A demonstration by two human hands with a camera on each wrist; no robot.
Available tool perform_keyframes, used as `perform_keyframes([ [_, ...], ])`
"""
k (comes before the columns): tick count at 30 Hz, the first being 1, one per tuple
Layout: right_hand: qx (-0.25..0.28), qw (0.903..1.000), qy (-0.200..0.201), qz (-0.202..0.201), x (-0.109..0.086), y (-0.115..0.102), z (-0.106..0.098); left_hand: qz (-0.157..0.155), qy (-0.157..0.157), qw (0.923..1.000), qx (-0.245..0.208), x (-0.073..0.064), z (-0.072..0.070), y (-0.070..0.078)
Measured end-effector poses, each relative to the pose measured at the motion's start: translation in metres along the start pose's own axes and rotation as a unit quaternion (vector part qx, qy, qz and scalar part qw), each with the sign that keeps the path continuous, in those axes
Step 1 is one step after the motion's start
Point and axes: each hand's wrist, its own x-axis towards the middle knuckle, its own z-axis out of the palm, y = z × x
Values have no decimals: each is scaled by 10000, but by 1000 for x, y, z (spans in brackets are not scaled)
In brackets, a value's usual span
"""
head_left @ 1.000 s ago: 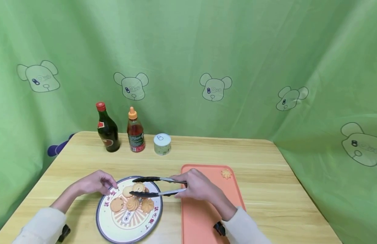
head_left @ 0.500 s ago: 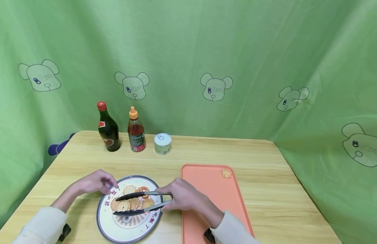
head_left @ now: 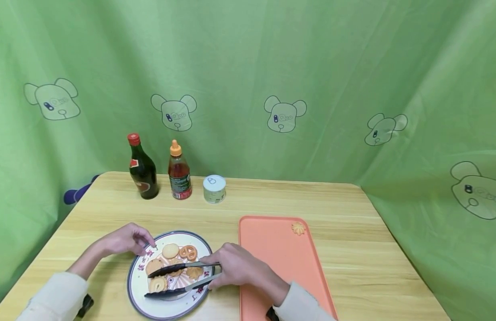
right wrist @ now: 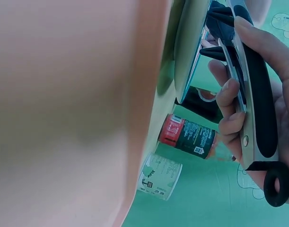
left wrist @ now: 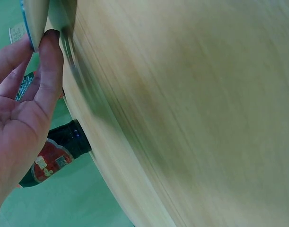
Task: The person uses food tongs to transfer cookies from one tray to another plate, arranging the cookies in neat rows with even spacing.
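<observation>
My left hand [head_left: 127,239] pinches the left rim of a round white plate [head_left: 141,299] with a blue edge, thumb and fingers on either side of it in the left wrist view. Tongs [head_left: 195,285] with black tips are gripped in my right hand [head_left: 234,266]; the right wrist view shows fingers and thumb around their handles. Both tips reach low over the plate's left front. Between them lies a ring-shaped cookie [head_left: 157,285]. Behind it are a round cookie [head_left: 154,266], a pale oval one [head_left: 170,250], a pretzel-shaped one [head_left: 188,253] and a ridged one [head_left: 195,272]; another is partly hidden.
A coral tray [head_left: 268,240] lies right of the plate, a flower-shaped cookie [head_left: 298,228] in its far right corner. A dark bottle [head_left: 143,174], a sauce bottle [head_left: 179,178] and a can [head_left: 214,189] stand along the table's back, before a green curtain [head_left: 231,67].
My right hand has brought the tongs and the ring cookie left and toward me, from over the back cookies to the plate's left front. The left hand has stayed at the rim.
</observation>
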Motion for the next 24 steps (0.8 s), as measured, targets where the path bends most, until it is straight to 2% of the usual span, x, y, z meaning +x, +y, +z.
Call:
perform_keyframes([
  [5,-102,9999,84,-70,-4,1,-4,-29,2,10000,-9,0,1,1],
  [10,173,9995,217,157,-14,10,-12,-39,0,10000,-36,0,1,2],
  [16,557,9958,485,546,-32,30,-21,-63,30,10000,30,1,1,2],
  [24,609,9912,907,740,-63,63,-28,-183,53,9997,145,1,1,1],
])
